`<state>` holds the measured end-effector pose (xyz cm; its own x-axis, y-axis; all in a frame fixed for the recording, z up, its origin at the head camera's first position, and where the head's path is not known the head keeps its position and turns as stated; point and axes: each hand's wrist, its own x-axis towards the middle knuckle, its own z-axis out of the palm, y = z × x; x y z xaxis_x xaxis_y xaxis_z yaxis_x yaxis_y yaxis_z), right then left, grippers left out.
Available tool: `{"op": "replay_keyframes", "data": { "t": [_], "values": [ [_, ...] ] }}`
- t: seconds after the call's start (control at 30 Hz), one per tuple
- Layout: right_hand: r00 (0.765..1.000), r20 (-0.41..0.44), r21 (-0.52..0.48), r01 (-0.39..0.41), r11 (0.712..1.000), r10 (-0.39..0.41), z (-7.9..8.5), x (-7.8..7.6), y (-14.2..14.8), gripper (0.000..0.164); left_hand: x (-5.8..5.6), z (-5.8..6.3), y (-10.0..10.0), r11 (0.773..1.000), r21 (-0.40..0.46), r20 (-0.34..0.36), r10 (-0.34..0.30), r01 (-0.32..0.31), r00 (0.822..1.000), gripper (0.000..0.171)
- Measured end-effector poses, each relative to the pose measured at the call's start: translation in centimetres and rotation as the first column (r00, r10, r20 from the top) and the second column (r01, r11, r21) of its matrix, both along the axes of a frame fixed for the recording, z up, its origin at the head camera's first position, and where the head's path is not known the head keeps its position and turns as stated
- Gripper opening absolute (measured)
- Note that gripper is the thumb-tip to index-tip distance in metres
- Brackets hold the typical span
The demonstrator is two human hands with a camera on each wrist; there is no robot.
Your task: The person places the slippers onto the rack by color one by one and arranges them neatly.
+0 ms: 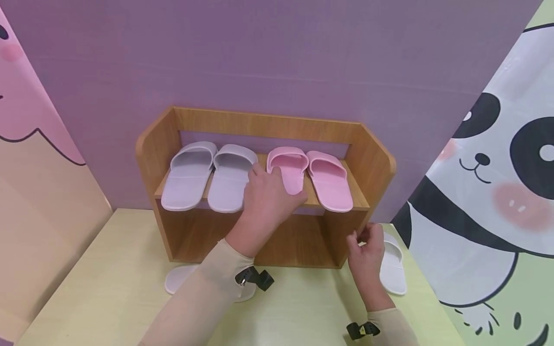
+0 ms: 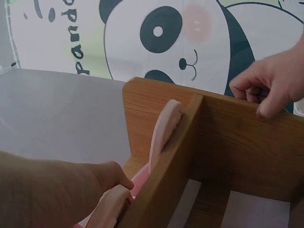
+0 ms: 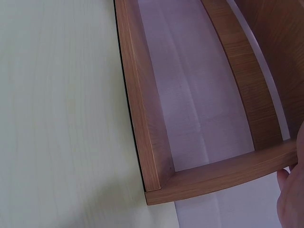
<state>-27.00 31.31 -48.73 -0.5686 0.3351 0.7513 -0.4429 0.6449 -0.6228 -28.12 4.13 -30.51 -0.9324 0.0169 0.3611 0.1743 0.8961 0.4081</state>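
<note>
Head view: a purple wall [image 1: 285, 57] rises behind a pale table [image 1: 298, 307] bearing a wooden rack [image 1: 277, 124]. The left hand [image 1: 270, 194] spans the left pink slipper [image 1: 290, 161] on the upper shelf, hiding its near end; I cannot tell whether it pinches. From that hand, the right pink slipper [image 1: 331, 182] lies towards 3 o'clock, two lilac slippers [image 1: 209, 178] towards 10. A sleeve covers part of the pale footwear [image 1: 179, 278] at the rack's 7 o'clock; the right hand [image 1: 367, 259] overlaps a white slipper [image 1: 393, 269] at 4.

Left wrist view: "panda" lettering [image 2: 76, 40] appears only here, at 11 o'clock. Towards 2, the right hand grips the rack's side edge.

Right wrist view: that hand is cut off at 4 o'clock.
</note>
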Motion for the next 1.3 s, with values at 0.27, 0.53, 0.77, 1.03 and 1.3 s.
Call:
{"op": "replay_keyframes", "data": {
  "t": [0.27, 0.53, 0.77, 1.03, 1.3],
  "values": [
    [1.0, 0.023, -0.002, 0.002, 1.0, -0.002, -0.1, -0.1, 0.0, 0.017, -0.1, -0.5, 0.2, 0.999, -0.034, -0.002, 0.002, -0.003, 1.0, 0.087],
    [0.999, 0.037, -0.009, 0.011, 1.0, -0.011, -0.2, -0.2, 0.0, 0.017, 0.1, -0.5, 0.6, 0.999, -0.043, 0.004, 0.011, -0.01, 1.0, 0.088],
    [0.999, 0.05, -0.016, 0.012, 1.0, -0.011, -0.1, -0.1, 0.0, 0.017, 0.2, -0.6, 0.7, 1.0, -0.019, -0.015, 0.006, -0.006, 1.0, 0.095],
    [0.998, 0.067, -0.024, 0.014, 1.0, -0.012, 0.1, -0.1, -0.1, 0.018, 0.6, -0.7, 0.6, 1.0, -0.01, -0.031, -0.013, 0.013, 0.999, 0.098],
    [0.998, 0.064, -0.023, 0.009, 1.0, -0.008, 0.0, -0.1, 0.0, 0.018, 1.2, -0.7, 0.4, 0.998, -0.052, -0.075, -0.033, 0.029, 0.997, 0.088]
  ]
}}
